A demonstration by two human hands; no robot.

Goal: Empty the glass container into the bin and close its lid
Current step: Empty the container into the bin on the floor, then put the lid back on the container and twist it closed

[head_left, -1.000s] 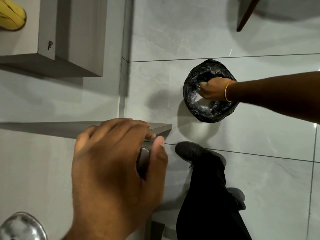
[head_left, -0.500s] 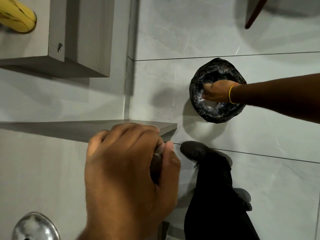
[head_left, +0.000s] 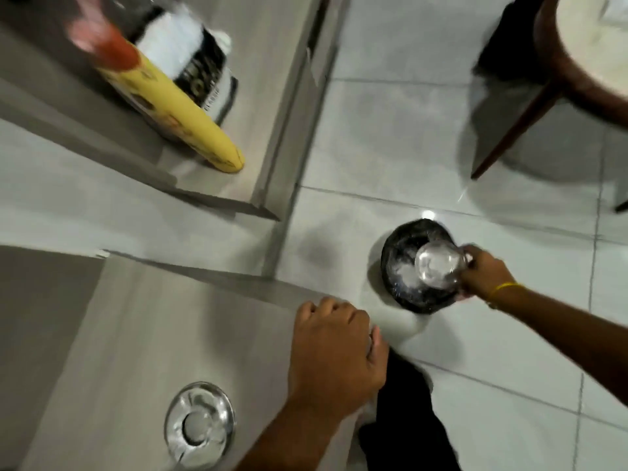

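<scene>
head view shows your right hand wrapped around the glass container, fingers clamped on its side, holding it tipped over the bin with its clear base turned up toward you. through the glass something pale shows, though you cannot tell whether it sits inside the container or lies below it. the bin stands on the tiled floor, lined with a black bag, and white powdery stuff lies inside it just under the glass. a yellow band circles your right wrist. your left hand is curled shut at the counter edge; whether it grips anything is hidden by the knuckles. on the grey counter near that hand lies the glass lid, flat, with a round knob in its middle. on the shelf further back stand a yellow bottle with a red cap and a dark jar with white contents, touching each other.
</scene>
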